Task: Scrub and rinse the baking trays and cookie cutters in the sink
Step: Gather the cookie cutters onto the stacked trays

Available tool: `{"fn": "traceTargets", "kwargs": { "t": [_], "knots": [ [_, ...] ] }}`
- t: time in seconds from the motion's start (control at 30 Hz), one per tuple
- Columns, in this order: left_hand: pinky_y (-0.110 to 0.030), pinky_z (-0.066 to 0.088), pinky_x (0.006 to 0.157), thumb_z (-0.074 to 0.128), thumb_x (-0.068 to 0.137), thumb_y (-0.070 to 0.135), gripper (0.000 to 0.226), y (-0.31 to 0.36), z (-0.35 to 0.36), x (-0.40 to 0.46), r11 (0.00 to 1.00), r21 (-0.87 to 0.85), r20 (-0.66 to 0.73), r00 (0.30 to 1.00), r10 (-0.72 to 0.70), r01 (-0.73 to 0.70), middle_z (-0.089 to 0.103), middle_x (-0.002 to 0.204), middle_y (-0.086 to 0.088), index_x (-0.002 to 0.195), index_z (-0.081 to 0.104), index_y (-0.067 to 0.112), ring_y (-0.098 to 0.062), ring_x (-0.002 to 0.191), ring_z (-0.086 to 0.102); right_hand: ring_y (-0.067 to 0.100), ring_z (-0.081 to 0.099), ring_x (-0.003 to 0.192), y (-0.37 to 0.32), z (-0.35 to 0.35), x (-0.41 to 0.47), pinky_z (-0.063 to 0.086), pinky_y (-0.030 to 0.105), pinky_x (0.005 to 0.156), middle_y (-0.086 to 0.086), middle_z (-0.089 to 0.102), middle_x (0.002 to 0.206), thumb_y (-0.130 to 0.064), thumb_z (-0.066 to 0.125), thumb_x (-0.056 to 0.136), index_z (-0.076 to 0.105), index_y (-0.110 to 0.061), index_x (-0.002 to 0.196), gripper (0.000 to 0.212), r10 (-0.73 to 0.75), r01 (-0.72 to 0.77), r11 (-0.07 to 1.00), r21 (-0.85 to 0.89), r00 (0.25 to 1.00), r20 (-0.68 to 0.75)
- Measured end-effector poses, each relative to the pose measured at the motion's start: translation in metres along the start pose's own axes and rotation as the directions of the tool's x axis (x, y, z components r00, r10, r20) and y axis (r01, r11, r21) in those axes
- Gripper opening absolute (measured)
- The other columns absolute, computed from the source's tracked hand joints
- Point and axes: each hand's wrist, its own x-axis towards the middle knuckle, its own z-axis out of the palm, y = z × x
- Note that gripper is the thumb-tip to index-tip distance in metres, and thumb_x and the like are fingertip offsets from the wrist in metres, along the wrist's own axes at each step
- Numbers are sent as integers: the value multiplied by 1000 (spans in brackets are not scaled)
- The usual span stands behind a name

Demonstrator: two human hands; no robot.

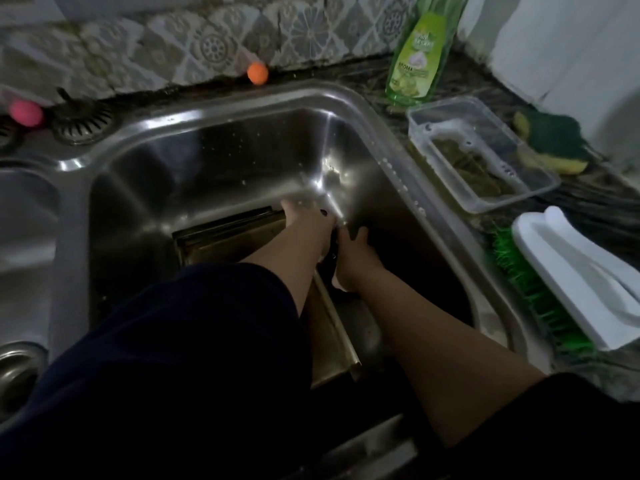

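Note:
A metal baking tray (221,237) lies tilted in the steel sink (214,109), and its long rim (339,334) runs toward me. A dark baking tray (408,271) fills the right side of the basin. My left hand (304,216) reaches to the far corner of the metal tray with its fingers stretched forward against the sink wall. Beside it, my right hand (356,258) curls its fingers over the edge of the dark tray. A small dark thing (331,244) sits between my hands, too dim to identify. No cookie cutter can be made out.
On the right counter stand a green dish soap bottle (419,53), a clear plastic box (481,157), a green and yellow sponge (550,140) and a white scrub brush with green bristles (581,282). Behind the sink are a strainer (81,121), a pink ball (26,113) and an orange ball (257,73).

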Motion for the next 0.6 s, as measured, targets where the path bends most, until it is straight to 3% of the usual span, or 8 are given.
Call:
{"fn": "traceTargets", "kwargs": {
  "t": [0.1,0.27,0.37,0.43,0.5,0.6],
  "knots": [
    [-55,26,106,68,77,30,74,0,7,1,998,-38,-15,998,53,-54,34,145,-11,141,30,25,-32,132,35,41,47,116,3,0,-5,49,40,84,23,10,148,-13,68,80,0,-25,151,99,29,-28,1000,-11,999,29],
    [-63,8,111,68,79,42,72,-7,23,1,969,-172,-133,979,154,-175,40,143,-2,141,32,33,-25,136,32,41,44,124,6,-5,-19,48,42,90,20,17,147,-18,73,78,10,-20,149,95,73,-82,988,131,994,78],
    [-52,25,110,72,76,38,66,-16,16,-5,922,-329,-269,956,118,-206,45,137,1,135,43,36,-22,130,38,35,50,120,4,-21,-23,48,36,88,17,38,141,-18,74,78,24,-12,145,84,42,-46,974,224,999,23],
    [-38,41,97,75,75,29,56,-23,11,-9,822,-520,-334,941,55,-233,51,123,2,125,52,35,-21,115,49,31,55,115,3,-36,-28,49,33,87,14,52,130,-15,70,83,39,-6,136,62,9,-9,967,253,1000,-2],
    [-29,48,83,75,75,22,42,-27,7,-13,711,-652,-354,935,20,-262,58,112,3,113,62,34,-16,101,57,30,56,114,2,-47,-35,49,36,93,14,55,125,-13,67,86,46,-5,130,50,-13,11,959,284,1000,5],
    [-27,49,74,71,78,19,28,-28,4,-25,618,-737,-374,927,-37,-273,65,102,3,102,65,32,-14,88,60,24,59,106,-2,-54,-36,50,36,89,5,59,111,-18,76,76,48,-11,124,56,-48,63,922,381,998,-51]
  ]
}}
